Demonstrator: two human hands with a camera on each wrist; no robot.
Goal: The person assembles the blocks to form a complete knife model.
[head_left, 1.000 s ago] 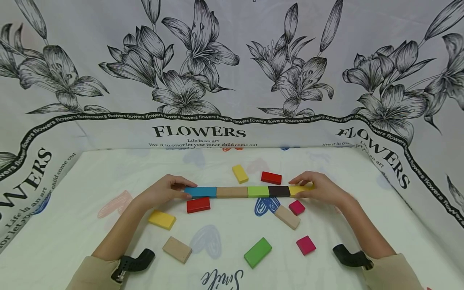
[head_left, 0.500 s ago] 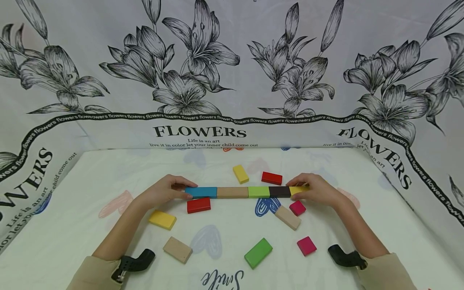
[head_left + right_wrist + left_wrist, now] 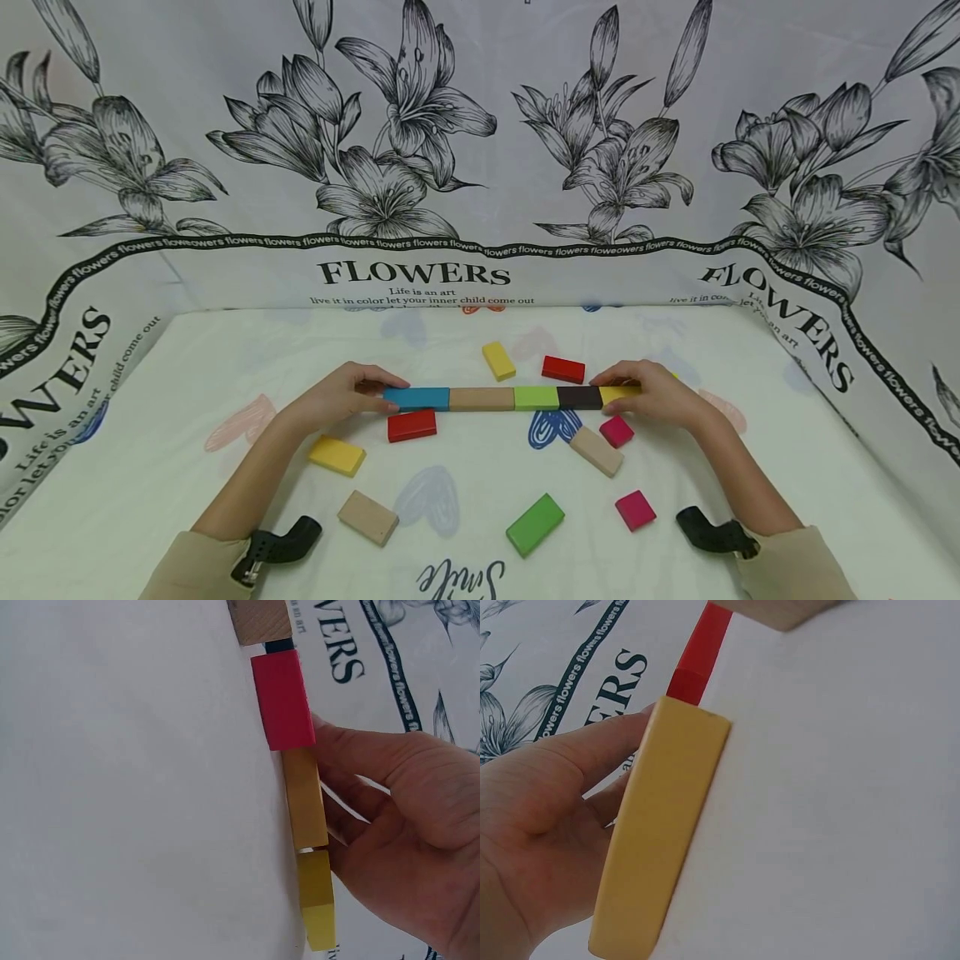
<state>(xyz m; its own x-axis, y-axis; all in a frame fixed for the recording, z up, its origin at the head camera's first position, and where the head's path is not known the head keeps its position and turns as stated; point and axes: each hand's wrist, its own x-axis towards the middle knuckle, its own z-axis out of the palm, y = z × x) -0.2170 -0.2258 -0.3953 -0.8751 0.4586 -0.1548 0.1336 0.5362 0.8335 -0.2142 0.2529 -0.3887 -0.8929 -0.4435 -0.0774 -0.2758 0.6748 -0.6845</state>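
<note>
A straight row of blocks lies end to end across the cloth: blue (image 3: 417, 399), tan (image 3: 482, 399), light green (image 3: 536, 398), black (image 3: 579, 398) and yellow (image 3: 621, 392). My left hand (image 3: 337, 397) pinches the blue block's outer end between thumb and fingers. At the other end, my right hand (image 3: 662, 395) pinches the yellow block, which its fingers partly cover. In the right wrist view a yellow-orange block (image 3: 306, 802) sits by that hand, with another yellow block (image 3: 316, 900) below it. A loose yellow block (image 3: 660, 825) hides the blue one in the left wrist view.
Red blocks (image 3: 412, 425) (image 3: 563, 369), yellow blocks (image 3: 336, 456) (image 3: 498, 361), tan blocks (image 3: 368, 517) (image 3: 596, 451), a green block (image 3: 535, 524) and pink cubes (image 3: 617, 431) (image 3: 636, 510) lie loose around the row. A flower-printed cloth (image 3: 480, 167) rises behind.
My right hand has shifted slightly left along the yellow block, mostly in the first half second. My left hand and the row look still.
</note>
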